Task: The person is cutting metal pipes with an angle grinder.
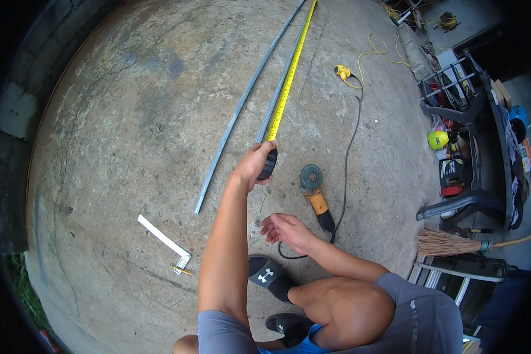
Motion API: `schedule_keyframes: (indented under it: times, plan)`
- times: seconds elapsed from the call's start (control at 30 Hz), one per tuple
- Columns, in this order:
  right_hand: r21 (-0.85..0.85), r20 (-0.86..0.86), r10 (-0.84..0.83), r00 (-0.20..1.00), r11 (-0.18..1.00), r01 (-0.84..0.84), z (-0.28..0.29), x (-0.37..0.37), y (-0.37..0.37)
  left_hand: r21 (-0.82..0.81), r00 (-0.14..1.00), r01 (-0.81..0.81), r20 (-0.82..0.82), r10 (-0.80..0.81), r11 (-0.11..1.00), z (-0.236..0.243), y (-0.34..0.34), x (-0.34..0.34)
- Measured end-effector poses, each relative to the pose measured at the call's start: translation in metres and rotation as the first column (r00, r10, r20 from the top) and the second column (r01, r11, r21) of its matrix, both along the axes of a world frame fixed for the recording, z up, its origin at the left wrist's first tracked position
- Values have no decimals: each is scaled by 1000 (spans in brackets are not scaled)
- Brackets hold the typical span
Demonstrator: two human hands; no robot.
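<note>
My left hand (255, 164) is closed around a black tape measure (268, 164). Its yellow blade (289, 76) runs out to the far edge, alongside a grey metal bar (277, 88) on the concrete. A second metal bar (237, 112) lies to the left, spreading away from the first towards me. Lower down, my right hand (288, 232) hovers with loosely bent fingers apart and nothing visible in them. An angle grinder (316, 199) with an orange body rests just beyond it. Left of my left forearm are a white try square (163, 237) and a yellow pencil (182, 271).
A dark cord (355, 133) leads from the grinder to a yellow plug connector (343, 72) and yellow extension cord (376, 52). On the right stand a straw broom (445, 242), a black-framed stand (463, 203) and assorted tools. A block wall (23, 112) borders the left.
</note>
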State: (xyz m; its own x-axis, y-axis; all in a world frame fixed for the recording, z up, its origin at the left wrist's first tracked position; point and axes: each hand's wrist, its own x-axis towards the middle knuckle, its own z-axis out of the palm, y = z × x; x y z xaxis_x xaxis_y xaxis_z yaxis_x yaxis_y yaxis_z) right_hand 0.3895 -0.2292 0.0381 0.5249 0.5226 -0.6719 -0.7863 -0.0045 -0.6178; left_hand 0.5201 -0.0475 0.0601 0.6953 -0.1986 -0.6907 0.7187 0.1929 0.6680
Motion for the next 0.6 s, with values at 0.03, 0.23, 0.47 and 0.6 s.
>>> schedule_keyframes:
  times: [0.03,0.23,0.47,0.6]
  plan:
    - [5,2,-1,1000,1000,1,-1,-1,0,0,1000,1,-2,-1,1000,0,0,-1]
    - [-7,14,0,1000,1000,0,2,1,0,15,999,-11,30,10,1000,1,-2,-8]
    - [-29,12,40,999,999,-39,-10,-5,-3,119,999,38,-28,-35,992,-31,10,-88]
    - [-25,41,85,996,996,-84,-8,-8,3,120,991,14,-133,2,993,-54,30,-170]
